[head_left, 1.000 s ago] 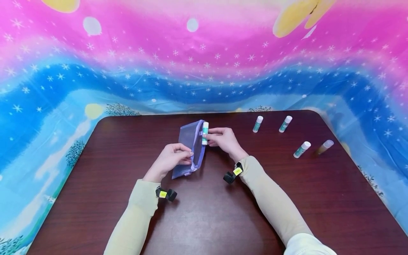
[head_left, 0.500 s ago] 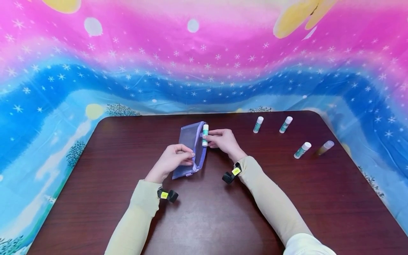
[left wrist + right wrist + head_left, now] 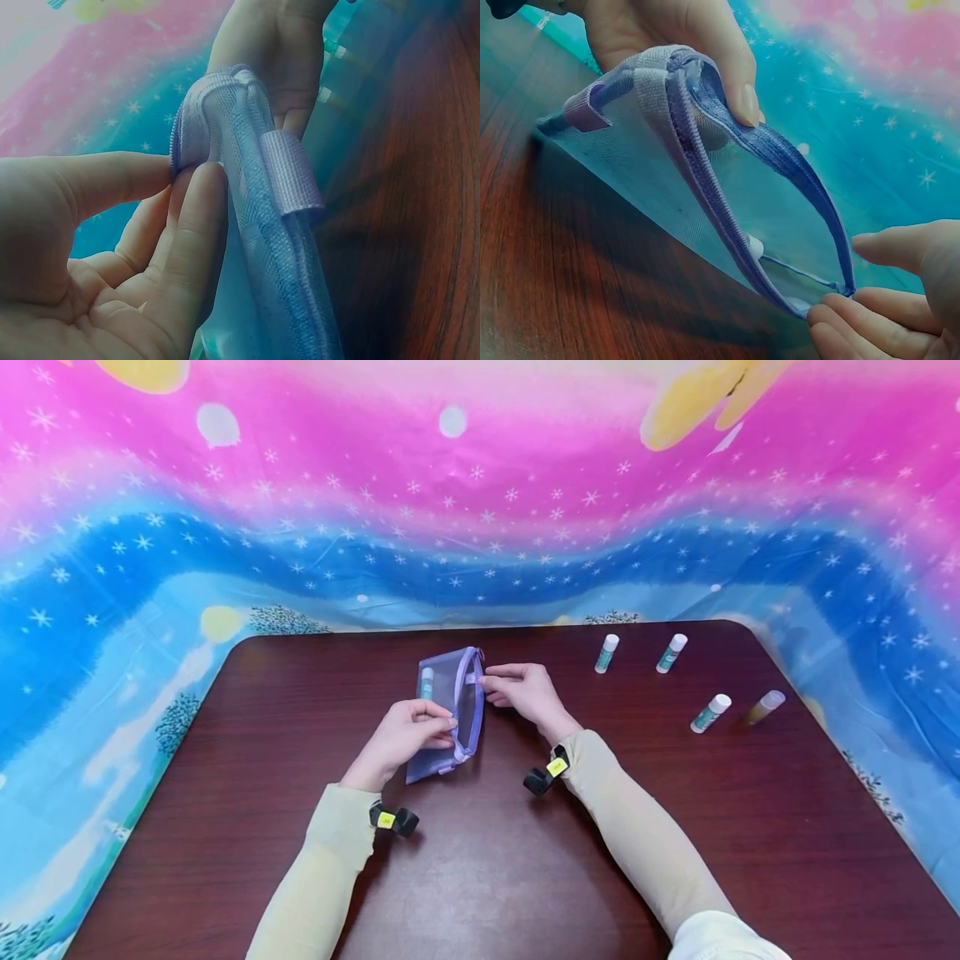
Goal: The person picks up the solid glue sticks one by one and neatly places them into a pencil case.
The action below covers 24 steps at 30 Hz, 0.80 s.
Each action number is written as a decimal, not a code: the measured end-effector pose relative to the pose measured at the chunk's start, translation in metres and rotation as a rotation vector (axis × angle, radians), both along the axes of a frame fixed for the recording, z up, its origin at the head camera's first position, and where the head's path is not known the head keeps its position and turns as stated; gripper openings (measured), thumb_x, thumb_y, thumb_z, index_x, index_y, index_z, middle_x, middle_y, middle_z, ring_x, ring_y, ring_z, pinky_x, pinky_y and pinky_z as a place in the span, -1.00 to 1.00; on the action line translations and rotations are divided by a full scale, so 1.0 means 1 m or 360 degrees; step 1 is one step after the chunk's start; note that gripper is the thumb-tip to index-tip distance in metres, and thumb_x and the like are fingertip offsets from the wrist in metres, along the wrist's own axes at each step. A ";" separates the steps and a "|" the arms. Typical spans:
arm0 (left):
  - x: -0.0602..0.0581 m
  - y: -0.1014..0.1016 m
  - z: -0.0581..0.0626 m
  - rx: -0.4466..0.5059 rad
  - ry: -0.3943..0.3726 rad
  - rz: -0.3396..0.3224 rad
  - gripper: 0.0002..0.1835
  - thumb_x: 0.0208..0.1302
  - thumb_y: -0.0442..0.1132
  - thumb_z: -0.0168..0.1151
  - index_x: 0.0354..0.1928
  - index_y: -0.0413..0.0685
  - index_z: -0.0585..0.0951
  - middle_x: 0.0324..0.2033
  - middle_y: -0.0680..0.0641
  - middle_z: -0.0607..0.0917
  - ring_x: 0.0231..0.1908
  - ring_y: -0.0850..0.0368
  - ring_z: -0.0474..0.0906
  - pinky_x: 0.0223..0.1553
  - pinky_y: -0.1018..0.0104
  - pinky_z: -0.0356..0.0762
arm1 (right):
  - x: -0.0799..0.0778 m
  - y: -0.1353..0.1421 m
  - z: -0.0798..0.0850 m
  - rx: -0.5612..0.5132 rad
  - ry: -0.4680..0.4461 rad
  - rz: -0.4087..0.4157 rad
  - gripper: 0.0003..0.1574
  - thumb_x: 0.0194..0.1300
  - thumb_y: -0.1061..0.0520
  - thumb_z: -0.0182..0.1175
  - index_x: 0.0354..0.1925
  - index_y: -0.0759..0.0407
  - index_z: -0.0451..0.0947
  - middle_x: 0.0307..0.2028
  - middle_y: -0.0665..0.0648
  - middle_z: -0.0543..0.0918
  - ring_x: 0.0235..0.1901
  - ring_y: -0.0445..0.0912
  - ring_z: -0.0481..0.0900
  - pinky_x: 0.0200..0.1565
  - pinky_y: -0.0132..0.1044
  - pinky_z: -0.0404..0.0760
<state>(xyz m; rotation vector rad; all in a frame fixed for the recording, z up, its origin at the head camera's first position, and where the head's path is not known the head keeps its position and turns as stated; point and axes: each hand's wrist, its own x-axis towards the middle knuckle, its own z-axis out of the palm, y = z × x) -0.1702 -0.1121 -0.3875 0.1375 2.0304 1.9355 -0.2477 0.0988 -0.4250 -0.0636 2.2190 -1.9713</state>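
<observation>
A purple mesh zipper pouch point(image 3: 444, 665) is held on edge, its unzipped mouth facing right. My left hand point(image 3: 399, 737) pinches the rim of that mouth between thumb and fingers, as the left wrist view shows close up. Through the mesh a glue stick point(image 3: 427, 683) with a white cap and teal label shows inside, near the far end. My right hand point(image 3: 529, 695) is at the mouth's far end, holding nothing. In the right wrist view its thumb point(image 3: 885, 249) stands apart from the fingers, whose tips are right at the pouch's corner.
Toward the back right stand two glue sticks, one left point(image 3: 607, 654) and one right point(image 3: 672, 653). Nearer is a third glue stick point(image 3: 707, 713), beside a clear-capped amber tube point(image 3: 766, 707). The brown table point(image 3: 480, 877) meets a patterned cloth backdrop point(image 3: 480, 568) behind.
The glue stick that my right hand held at the pouch's mouth has gone leftward into the pouch, and the right hand has let go of it. My left hand keeps its pinch on the rim.
</observation>
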 end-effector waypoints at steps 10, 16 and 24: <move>0.002 -0.001 0.001 -0.0031 -0.0003 0.0009 -0.78 0.24 -0.42 0.20 -0.16 -0.49 0.54 -0.32 -0.28 0.64 -0.36 -0.10 0.64 -0.17 0.09 0.62 | 0.005 0.004 0.009 0.0019 0.0106 -0.0055 -0.57 0.18 -0.03 0.31 -0.07 0.23 0.63 -0.27 0.26 0.68 -0.23 0.15 0.65 -0.24 -0.22 0.67; 0.001 -0.002 -0.001 0.0011 -0.0014 0.0007 -0.78 0.23 -0.43 0.20 -0.15 -0.51 0.53 -0.34 -0.26 0.64 -0.37 -0.08 0.64 -0.17 0.10 0.62 | 0.007 0.009 0.012 0.0036 0.0142 -0.0084 -0.52 0.12 -0.11 0.34 -0.09 0.17 0.65 -0.27 0.21 0.69 -0.21 0.13 0.64 -0.19 -0.19 0.65; 0.000 -0.001 -0.001 0.0036 -0.0022 -0.0002 -0.77 0.23 -0.45 0.19 -0.15 -0.54 0.51 -0.33 -0.29 0.65 -0.38 -0.07 0.64 -0.17 0.08 0.61 | 0.011 0.018 0.016 0.0048 0.0168 -0.0110 -0.52 0.13 -0.13 0.34 -0.08 0.13 0.65 -0.25 0.13 0.69 -0.17 0.17 0.62 -0.15 -0.21 0.64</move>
